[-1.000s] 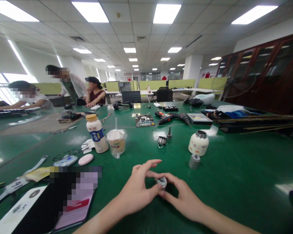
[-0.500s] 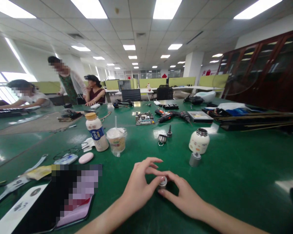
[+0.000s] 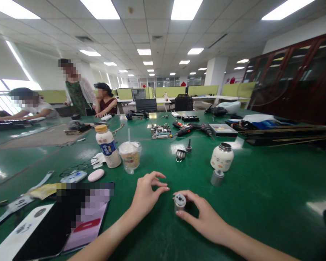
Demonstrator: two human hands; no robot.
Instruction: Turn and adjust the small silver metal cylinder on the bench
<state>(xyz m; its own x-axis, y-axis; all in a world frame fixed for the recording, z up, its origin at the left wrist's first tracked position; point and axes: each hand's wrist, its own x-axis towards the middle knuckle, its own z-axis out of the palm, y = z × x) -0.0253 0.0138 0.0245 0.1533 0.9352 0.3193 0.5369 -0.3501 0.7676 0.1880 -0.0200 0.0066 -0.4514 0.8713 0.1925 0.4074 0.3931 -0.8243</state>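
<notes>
My right hand [image 3: 202,214] grips a small silver metal cylinder [image 3: 180,204] between thumb and fingers. The cylinder stands upright on the green tabletop [image 3: 250,217], and dark holes show in its top face. My left hand [image 3: 148,192] hovers to its left with thumb and fingers apart, holding nothing. To the right, a similar grey metal cylinder [image 3: 217,178] with a small raised stub stands in front of a white bottle [image 3: 222,158] with an uncapped metal neck. Farther ahead are a silver bottle cap [image 3: 180,154] with a ring and a dark pointed metal piece [image 3: 188,146].
On the left stand a capped drink bottle [image 3: 108,146] and a plastic cup with a straw [image 3: 129,156]. Nearer lie a pink oval case [image 3: 96,175] and a tablet [image 3: 40,232]. Ahead are a circuit board [image 3: 162,131] and power drills [image 3: 184,130]. Several people sit or stand far left.
My left hand has let go of the cylinder and moved left. The cylinder's top face is now uncovered. My right hand has stayed in place around it.
</notes>
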